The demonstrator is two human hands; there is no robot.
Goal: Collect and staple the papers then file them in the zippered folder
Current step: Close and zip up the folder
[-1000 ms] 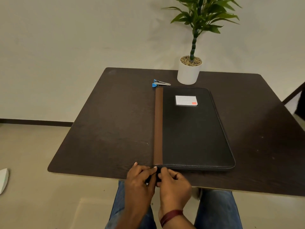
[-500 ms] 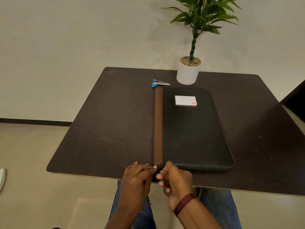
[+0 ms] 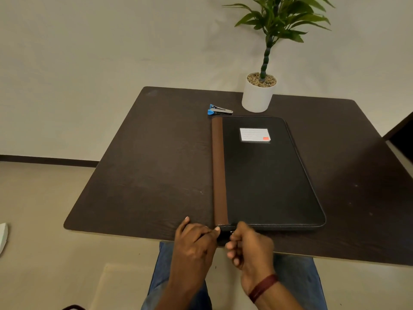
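Folder (image 3: 268,175) lies flat on the desk (image 3: 145,175).
Left grip (image 3: 194,240) and right grip (image 3: 250,247) both pinch its near left corner.

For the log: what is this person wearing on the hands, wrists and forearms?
No gloves or sleeves show. The left hand and its forearm are bare, with nothing worn on them. The right hand is also bare, but a dark red band circles its wrist. Blue jeans cover the legs below.
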